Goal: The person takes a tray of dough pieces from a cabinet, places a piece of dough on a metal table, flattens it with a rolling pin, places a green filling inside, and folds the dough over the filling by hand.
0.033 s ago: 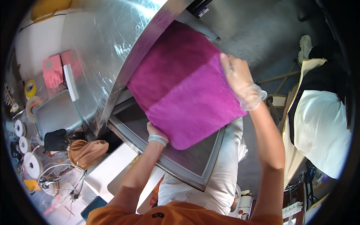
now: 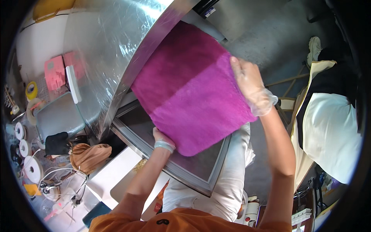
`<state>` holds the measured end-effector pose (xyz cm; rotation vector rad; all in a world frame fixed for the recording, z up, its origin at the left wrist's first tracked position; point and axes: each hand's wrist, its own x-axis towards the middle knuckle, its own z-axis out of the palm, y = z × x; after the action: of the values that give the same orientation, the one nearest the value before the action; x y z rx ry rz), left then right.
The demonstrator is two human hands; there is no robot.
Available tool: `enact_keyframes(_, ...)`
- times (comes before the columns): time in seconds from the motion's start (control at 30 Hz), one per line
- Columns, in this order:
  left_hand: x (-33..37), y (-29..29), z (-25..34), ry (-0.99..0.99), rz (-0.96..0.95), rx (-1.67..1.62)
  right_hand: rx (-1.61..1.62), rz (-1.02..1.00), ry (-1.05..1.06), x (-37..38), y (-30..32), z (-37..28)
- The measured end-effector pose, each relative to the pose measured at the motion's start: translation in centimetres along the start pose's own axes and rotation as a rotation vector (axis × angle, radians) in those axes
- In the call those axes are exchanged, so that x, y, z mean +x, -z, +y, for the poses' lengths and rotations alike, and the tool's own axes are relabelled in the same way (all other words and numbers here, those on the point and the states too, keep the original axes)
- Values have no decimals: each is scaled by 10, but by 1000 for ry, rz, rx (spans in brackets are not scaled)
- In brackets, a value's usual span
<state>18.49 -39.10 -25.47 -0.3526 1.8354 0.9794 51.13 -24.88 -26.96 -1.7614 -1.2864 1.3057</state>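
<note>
A magenta, short-piled plush cloth (image 2: 201,112) with rounded corners is held out flat and tilted in front of me. Its far half lies in shadow beside a curved metal edge. My left hand (image 2: 163,140), in a clear thin glove, grips the near-left edge, its fingers mostly hidden under the cloth. At the right edge my right hand (image 2: 247,83), gloved the same way, is closed on the cloth with the thumb lying along the rim. Beneath the cloth is a metal-framed dark panel (image 2: 193,167), partly covered by it.
A large shiny metal hood (image 2: 112,38) rises on the left, its edge close to the cloth. Left of it a worktable holds wire spools (image 2: 34,169), cables, a yellow tape roll (image 2: 31,91) and a brown cloth bag (image 2: 88,156). A person's shoe (image 2: 315,50) shows at the right.
Both hands have shifted slightly to the right, and the cloth's near corner has moved a little right and toward me. The grip looks the same.
</note>
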Motion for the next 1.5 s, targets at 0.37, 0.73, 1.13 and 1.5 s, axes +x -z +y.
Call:
enact_keyframes(0.37, -95, 14, -54, 194, -72, -52, -153, -67, -19, -58, 69, -20)
enact_keyframes(0.73, -145, 48, -84, 297, -45, -53, -230, 21, 33, -136, 100, -22)
enact_keyframes(1.13, -234, 61, -59, 490, -99, 80, -256, 111, -124, -232, 145, -19)
enact_keyframes(1.5, -294, 47, -45, 603, -158, 263, -293, 477, -343, -391, 204, -53)
